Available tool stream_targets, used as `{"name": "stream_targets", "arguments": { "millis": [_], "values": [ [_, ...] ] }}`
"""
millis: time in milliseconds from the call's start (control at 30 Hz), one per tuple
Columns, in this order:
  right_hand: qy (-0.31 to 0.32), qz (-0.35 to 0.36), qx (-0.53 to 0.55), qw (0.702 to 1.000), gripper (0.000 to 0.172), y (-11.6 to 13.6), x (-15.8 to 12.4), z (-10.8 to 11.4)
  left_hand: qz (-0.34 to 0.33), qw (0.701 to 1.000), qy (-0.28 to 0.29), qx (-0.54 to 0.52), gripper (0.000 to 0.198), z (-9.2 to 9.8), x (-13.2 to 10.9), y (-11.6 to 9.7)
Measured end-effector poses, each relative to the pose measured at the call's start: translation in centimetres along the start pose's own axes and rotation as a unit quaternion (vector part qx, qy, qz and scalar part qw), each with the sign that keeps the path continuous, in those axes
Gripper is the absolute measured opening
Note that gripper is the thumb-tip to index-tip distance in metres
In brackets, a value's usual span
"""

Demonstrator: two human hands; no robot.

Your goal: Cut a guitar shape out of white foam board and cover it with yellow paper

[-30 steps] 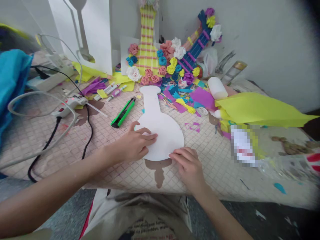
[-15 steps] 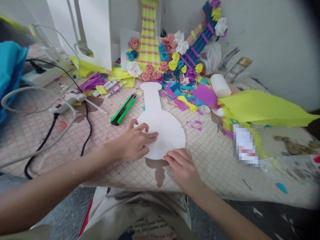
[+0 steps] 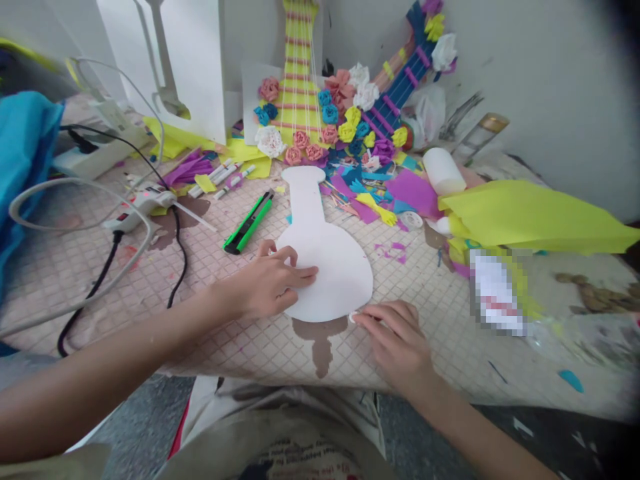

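A white guitar-shaped cutout (image 3: pixel 333 267) lies flat on the table, its narrow neck pointing away from me. My left hand (image 3: pixel 270 277) rests on the left of its round body, fingers spread and index finger stretched over the surface. Just off the cutout's lower right edge, my right hand (image 3: pixel 400 337) pinches a small white piece (image 3: pixel 353 317) between thumb and fingers; its exact kind is too small to tell. To the left of the cutout's neck lies a green utility knife (image 3: pixel 249 222).
Behind stand a yellow paper guitar (image 3: pixel 299 87) with paper flowers and a blue one (image 3: pixel 395 100). Paper scraps, markers (image 3: pixel 220 175) and a white roll (image 3: pixel 443 171) lie across the back. Cables and a power strip (image 3: pixel 140 205) occupy the left; yellow sheeting (image 3: pixel 535 213) is at right.
My right hand has moved to the right, away from the cutout's bottom edge, with the small white piece in its fingers. My left hand stays on the cutout.
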State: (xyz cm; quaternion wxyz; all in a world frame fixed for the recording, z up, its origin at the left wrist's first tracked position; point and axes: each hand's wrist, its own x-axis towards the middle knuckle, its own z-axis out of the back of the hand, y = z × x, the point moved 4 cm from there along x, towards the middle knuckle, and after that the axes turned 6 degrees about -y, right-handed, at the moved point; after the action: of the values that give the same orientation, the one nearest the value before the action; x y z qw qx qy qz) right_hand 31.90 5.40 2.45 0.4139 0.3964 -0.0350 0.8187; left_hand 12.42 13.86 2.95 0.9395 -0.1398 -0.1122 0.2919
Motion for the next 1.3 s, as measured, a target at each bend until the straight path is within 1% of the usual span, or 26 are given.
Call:
{"name": "stream_targets", "arguments": {
  "millis": [67, 133, 233, 300, 367, 467, 533, 733, 833, 1000, 1100, 1167, 1300],
  "values": [
    [-0.001, 0.000, 0.000, 1.000, 0.030, -0.3, 0.2, -0.4, 0.003, 1.000, 0.006, 0.001, 0.048, 0.0, 0.0, 0.0],
    [0.009, 0.005, 0.011, 1.000, 0.029, -0.1, 0.4, -1.5, 0.005, 1.000, 0.008, 0.004, 0.049, 0.1, 0.1, 0.0],
    [0.025, 0.027, 0.040, 0.998, 0.023, 1.3, 0.8, -3.2, 0.005, 1.000, 0.007, 0.002, 0.048, 0.2, 0.1, -0.2],
    [0.033, 0.047, 0.051, 0.997, 0.019, 2.3, 0.9, -3.9, 0.007, 1.000, 0.007, -0.001, 0.048, 0.2, 0.1, -0.2],
    [0.035, 0.054, 0.047, 0.997, 0.019, 2.5, 0.9, -3.9, 0.008, 1.000, 0.006, -0.001, 0.048, 0.1, 0.1, -0.2],
    [0.033, 0.040, 0.021, 0.998, 0.026, 1.7, 0.8, -3.0, 0.006, 1.000, 0.001, 0.000, 0.048, 0.1, 0.0, -0.1],
    [0.034, 0.037, 0.008, 0.999, 0.026, 1.3, 0.8, -2.7, 0.004, 1.000, -0.002, 0.001, 0.048, 0.1, 0.0, -0.2],
    [0.076, 0.075, 0.019, 0.994, 0.022, 2.7, 1.2, -4.3, 0.006, 1.000, 0.003, 0.009, 0.047, 0.2, 0.0, -0.5],
    [0.070, 0.061, 0.013, 0.996, 0.025, 1.9, 1.1, -3.6, 0.010, 1.000, 0.004, 0.011, 0.047, 0.3, 0.0, -0.5],
    [0.052, 0.016, -0.032, 0.998, 0.031, -2.3, 0.1, -0.3, 0.007, 1.000, 0.013, 0.004, 0.048, 0.2, -0.1, -0.5],
    [0.031, -0.025, -0.033, 0.999, 0.033, -4.0, -0.5, 0.8, 0.006, 1.000, 0.010, 0.002, 0.049, 0.1, -0.1, -0.5],
    [0.013, -0.037, -0.024, 0.999, 0.031, -4.0, -0.6, 0.7, 0.009, 1.000, 0.011, 0.002, 0.050, 0.1, -0.1, -0.6],
    [-0.001, -0.036, -0.016, 0.999, 0.031, -2.0, -0.5, -1.0, 0.016, 1.000, 0.017, 0.006, 0.049, 0.0, -0.2, -0.6]
  ]
}}
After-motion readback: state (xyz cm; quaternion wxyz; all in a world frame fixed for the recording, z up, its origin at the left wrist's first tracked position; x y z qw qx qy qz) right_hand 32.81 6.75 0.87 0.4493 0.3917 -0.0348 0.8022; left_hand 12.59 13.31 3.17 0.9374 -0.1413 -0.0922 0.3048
